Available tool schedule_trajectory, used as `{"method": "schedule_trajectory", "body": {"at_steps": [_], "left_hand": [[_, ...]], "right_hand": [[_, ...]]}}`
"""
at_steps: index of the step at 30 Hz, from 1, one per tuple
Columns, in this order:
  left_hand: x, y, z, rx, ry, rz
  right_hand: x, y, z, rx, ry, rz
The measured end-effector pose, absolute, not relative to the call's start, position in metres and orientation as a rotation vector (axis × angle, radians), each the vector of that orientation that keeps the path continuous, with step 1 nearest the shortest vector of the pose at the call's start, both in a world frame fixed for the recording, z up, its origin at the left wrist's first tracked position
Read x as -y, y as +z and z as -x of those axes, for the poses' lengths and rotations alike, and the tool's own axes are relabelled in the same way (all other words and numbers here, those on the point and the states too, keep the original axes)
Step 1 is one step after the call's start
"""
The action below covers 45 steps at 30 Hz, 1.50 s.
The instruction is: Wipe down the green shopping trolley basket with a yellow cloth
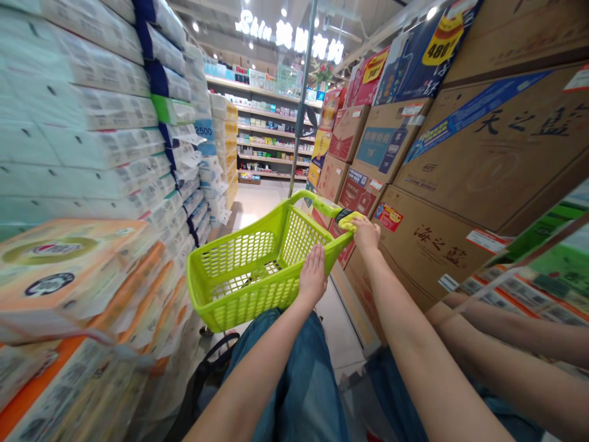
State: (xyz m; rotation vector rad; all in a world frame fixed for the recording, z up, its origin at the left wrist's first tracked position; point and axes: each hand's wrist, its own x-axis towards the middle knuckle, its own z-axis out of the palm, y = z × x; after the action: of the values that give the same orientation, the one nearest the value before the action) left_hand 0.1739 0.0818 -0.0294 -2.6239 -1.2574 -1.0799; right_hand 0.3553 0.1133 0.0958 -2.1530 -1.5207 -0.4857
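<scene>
Green shopping cart (248,293): mid-view, in the aisle right in front of my knees, basket open at the top; floor shows through its lattice.

From the left: peach-and-orange packs (69,264) piled low and near, edges blurred. Behind them a tall stack of white packs (78,110), then dark-blue-ended packs (161,55) with one bright green pack (172,110) among them. Further back, a column of yellow-and-white packs (225,138).

Beyond the cart, store shelves (271,147) lined with small items, lit sign (289,35) above. Thin upright pole (299,110) rises behind the basket.

My left hand (313,273) lies over the cart's near rim, fingers straight and together; thumb hidden, so I can't tell if it's gripping. Jeans (304,374) below it. My right hand (365,236) is closed on a yellow cloth (350,221), at the right end of the cart's handle (326,207), the cloth touching the dark band (343,215) there.

Just right of that hand, stacked cardboard boxes (437,239) with printed characters, price tags stuck on; boxed goods (409,58) on top with yellow price signs. Far right, a mirror-like panel (515,344) repeats my arms.
</scene>
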Motion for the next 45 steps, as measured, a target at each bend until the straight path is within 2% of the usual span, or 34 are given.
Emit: {"method": "schedule_trajectory", "body": {"at_steps": [8,11,16,24,27,31,34,39,45], "left_hand": [[-0.08,-0.032,-0.172,1.277,-1.056,2.614],[-0.08,-0.032,-0.169,1.265,-1.052,2.628],[-0.079,-0.03,-0.168,1.249,-1.092,2.633],[-0.078,-0.025,-0.166,1.268,-1.032,2.657],[-0.078,-0.023,-0.162,1.259,-1.004,2.677],[-0.077,-0.022,-0.162,1.252,-0.99,2.684],[-0.076,-0.022,-0.163,1.264,-0.996,2.681],[-0.077,-0.021,-0.162,1.266,-0.97,2.684],[-0.079,-0.02,-0.161,1.23,-0.999,2.714]], "right_hand": [[-0.079,0.032,-0.286,1.715,-0.526,2.037],[-0.082,0.044,-0.299,1.796,-0.471,2.024],[-0.105,0.084,-0.348,1.61,-0.458,2.138],[-0.069,0.032,-0.271,1.771,-0.539,2.026],[-0.072,0.048,-0.296,1.837,-0.514,2.009],[-0.09,0.075,-0.34,1.627,-0.502,2.122],[-0.091,0.065,-0.323,1.59,-0.517,2.12],[-0.076,0.039,-0.28,1.83,-0.519,1.969],[-0.098,0.077,-0.342,1.687,-0.513,2.068]]}}
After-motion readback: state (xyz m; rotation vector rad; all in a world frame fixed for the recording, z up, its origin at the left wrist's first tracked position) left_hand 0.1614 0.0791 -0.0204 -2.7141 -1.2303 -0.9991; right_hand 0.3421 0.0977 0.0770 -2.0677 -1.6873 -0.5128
